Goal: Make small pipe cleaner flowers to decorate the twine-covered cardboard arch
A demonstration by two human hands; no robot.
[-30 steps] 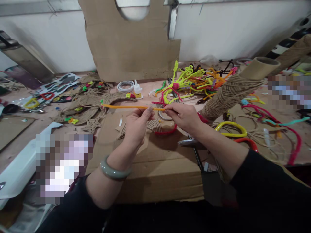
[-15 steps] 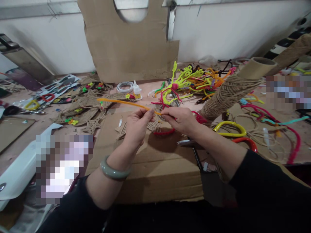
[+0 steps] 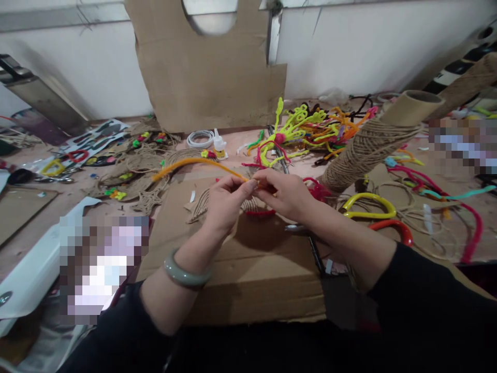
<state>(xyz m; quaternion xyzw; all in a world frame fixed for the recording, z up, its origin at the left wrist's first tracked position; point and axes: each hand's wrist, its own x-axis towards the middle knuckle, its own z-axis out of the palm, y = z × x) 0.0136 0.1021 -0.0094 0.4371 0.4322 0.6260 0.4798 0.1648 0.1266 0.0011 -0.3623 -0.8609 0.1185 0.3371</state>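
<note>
An orange pipe cleaner (image 3: 194, 161) is pinched near its right end between my two hands, its free part arching out to the left. My left hand (image 3: 231, 199) has thumb and fingers closed on it. Against those fingertips, my right hand (image 3: 281, 194) is closed on the same end, which the fingers mostly hide. Below my hands, a twine-wrapped piece (image 3: 198, 205) lies on a cardboard sheet (image 3: 233, 274), with a red pipe cleaner (image 3: 260, 213) on it, partly covered. Under my right forearm are scissors with yellow and red handles (image 3: 370, 205).
A twine-wound tube (image 3: 367, 145) stands leaning at the right. Behind my hands are a heap of coloured pipe cleaners (image 3: 303, 124), a small glue bottle (image 3: 219, 145) and a white coil (image 3: 200, 139). Twine-covered pieces (image 3: 134, 176) lie at the left, near a phone (image 3: 108, 264).
My hands have come closer together, fingertips now meeting. The orange pipe cleaner's free part has gone from nearly straight to arched, its left tip lower.
</note>
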